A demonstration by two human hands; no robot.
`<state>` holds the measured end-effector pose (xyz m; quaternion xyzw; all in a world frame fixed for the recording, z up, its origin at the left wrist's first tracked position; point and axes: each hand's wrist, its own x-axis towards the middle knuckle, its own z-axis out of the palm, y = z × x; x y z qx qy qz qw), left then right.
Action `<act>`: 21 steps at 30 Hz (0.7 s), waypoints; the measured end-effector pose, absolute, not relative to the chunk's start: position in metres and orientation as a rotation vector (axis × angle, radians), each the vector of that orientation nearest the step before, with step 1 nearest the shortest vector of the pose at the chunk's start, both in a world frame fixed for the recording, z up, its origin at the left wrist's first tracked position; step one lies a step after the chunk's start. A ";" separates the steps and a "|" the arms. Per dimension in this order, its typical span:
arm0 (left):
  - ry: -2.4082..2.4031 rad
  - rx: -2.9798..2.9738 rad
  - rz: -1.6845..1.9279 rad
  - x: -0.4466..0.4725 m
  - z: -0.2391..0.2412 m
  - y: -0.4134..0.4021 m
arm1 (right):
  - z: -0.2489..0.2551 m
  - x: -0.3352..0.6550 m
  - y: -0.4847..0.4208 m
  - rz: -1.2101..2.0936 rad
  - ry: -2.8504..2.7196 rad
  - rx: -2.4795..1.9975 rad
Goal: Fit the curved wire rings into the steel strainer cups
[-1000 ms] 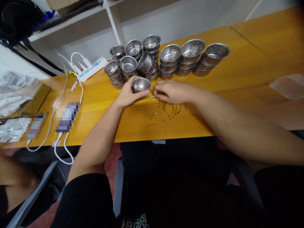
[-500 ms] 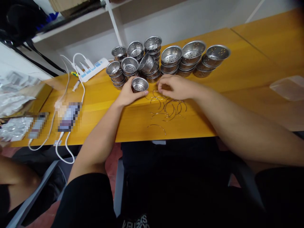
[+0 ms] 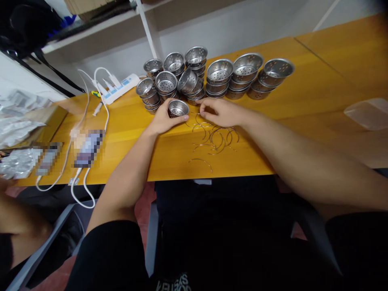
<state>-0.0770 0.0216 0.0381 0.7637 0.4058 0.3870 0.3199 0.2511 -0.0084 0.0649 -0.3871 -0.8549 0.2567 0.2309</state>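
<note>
My left hand (image 3: pixel 163 119) is wrapped round a small perforated steel cup (image 3: pixel 178 108) that stands upright on the wooden table (image 3: pixel 303 97). My right hand (image 3: pixel 218 112) rests just to the right of the cup, its fingers curled and pinched over the top of a pile of thin curved wire handles (image 3: pixel 216 138). What the fingers pinch is too small to make out. One wire handle (image 3: pixel 200 161) lies apart near the table's front edge.
Stacks of perforated steel cups (image 3: pixel 194 74) stand in a row behind my hands. A white power strip (image 3: pixel 117 87) with cables, a phone (image 3: pixel 87 148) and foil packets (image 3: pixel 16 165) lie at the left. A clear plastic bag (image 3: pixel 368 112) lies at the right. Another person's arm (image 3: pixel 18 230) shows bottom left.
My left hand has set the cup slightly lower and further back. My right hand drew away from the cup's rim and now sits over the wire pile.
</note>
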 end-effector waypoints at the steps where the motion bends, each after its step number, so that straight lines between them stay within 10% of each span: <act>1: 1.077 1.999 1.024 -0.078 0.037 0.023 | 0.065 0.252 -0.008 0.707 -2.347 -1.071; 21: 1.142 1.971 1.044 -0.084 0.031 0.032 | 0.058 0.260 0.015 0.706 -2.245 -1.109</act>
